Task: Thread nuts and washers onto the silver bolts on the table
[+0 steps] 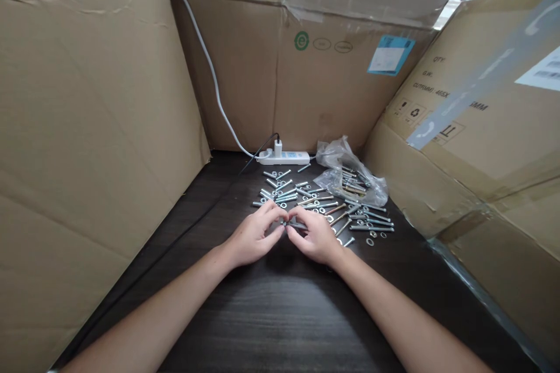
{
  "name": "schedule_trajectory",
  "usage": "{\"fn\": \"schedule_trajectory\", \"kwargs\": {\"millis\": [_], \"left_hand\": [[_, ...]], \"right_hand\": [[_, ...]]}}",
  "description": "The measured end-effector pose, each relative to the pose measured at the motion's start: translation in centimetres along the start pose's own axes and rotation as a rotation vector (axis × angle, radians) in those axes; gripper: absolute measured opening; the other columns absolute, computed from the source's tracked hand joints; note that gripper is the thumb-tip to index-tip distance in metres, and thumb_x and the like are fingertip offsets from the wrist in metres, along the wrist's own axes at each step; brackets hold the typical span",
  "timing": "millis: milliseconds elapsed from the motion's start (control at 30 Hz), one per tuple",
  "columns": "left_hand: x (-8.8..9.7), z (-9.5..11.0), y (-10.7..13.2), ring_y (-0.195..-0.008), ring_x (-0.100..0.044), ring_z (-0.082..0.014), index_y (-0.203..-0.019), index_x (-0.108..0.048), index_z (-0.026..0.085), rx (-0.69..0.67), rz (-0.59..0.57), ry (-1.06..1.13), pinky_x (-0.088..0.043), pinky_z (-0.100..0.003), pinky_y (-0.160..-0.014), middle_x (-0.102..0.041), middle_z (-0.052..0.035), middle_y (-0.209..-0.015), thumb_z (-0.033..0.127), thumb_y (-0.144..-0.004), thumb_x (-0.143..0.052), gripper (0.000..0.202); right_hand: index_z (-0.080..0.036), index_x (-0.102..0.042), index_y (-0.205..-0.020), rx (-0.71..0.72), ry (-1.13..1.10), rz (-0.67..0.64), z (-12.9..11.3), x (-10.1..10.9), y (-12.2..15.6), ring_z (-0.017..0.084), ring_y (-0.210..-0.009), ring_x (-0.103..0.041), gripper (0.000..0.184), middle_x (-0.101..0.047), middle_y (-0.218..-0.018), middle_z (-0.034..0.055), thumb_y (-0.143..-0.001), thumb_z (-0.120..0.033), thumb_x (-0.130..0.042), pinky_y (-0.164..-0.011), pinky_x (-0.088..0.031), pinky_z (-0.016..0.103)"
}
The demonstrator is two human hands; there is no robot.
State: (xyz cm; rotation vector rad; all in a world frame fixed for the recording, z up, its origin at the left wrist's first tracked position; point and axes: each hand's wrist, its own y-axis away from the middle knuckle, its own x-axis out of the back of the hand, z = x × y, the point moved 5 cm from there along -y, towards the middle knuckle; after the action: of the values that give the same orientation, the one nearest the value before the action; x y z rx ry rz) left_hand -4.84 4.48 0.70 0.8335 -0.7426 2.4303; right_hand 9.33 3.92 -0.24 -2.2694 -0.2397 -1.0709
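Observation:
Both hands meet over the dark tabletop, just in front of the spread of hardware. My right hand (312, 236) is closed round a metal bolt (298, 225), its shank partly hidden by the fingers. At the bolt's left end, the thumb and fingers of my left hand (257, 236) pinch a small shiny piece that looks like a nut (283, 223). How far it sits on the thread cannot be made out. Beyond the hands lie many loose bolts (286, 192), with washers (370, 242) and nuts scattered among them.
A torn clear plastic bag (335, 154) with more bolts lies at the back right. Behind the hardware stands a white power strip (286, 158) with a plug in it. A black cable (188, 230) crosses the left side. Cardboard boxes (236, 70) wall in the back and both sides.

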Motion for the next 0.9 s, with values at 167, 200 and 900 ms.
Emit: {"fn": "schedule_trajectory", "kwargs": {"millis": [167,200,900], "left_hand": [[0.24,-0.51,-0.17,-0.075,-0.05,-0.0135,-0.095,-0.053,0.019,0.071,0.043,-0.007,-0.04,-0.025,-0.07,-0.053,-0.0017,-0.088,0.027,-0.091,-0.04,0.016],[0.17,-0.56,-0.22,-0.076,-0.05,-0.0139,-0.092,-0.054,0.018,0.065,0.033,-0.01,-0.04,-0.026,-0.071,-0.053,-0.0018,-0.087,0.028,-0.093,-0.038,0.019],[-0.44,-0.59,-0.16,-0.076,-0.05,-0.0135,-0.092,-0.053,0.019,0.035,-0.022,0.002,-0.04,-0.025,-0.072,-0.052,-0.001,-0.086,0.027,-0.091,-0.04,0.015]], "right_hand": [[-0.021,-0.054,-0.091,-0.011,0.018,0.009,-0.19,0.07,-0.1,0.014,-0.058,-0.052,0.013,-0.058,-0.066,-0.0015,-0.081,-0.029,-0.053,-0.06,-0.037,0.024],[-0.021,-0.054,-0.091,-0.011,0.019,0.008,-0.26,0.09,-0.12,0.013,-0.057,-0.051,0.013,-0.058,-0.065,-0.0018,-0.081,-0.029,-0.052,-0.06,-0.037,0.024],[-0.021,-0.052,-0.09,-0.026,-0.021,0.025,-0.01,0.21,-0.05,0.012,-0.055,-0.049,0.013,-0.053,-0.062,-0.0034,-0.08,-0.029,-0.053,-0.058,-0.036,0.023]]}}
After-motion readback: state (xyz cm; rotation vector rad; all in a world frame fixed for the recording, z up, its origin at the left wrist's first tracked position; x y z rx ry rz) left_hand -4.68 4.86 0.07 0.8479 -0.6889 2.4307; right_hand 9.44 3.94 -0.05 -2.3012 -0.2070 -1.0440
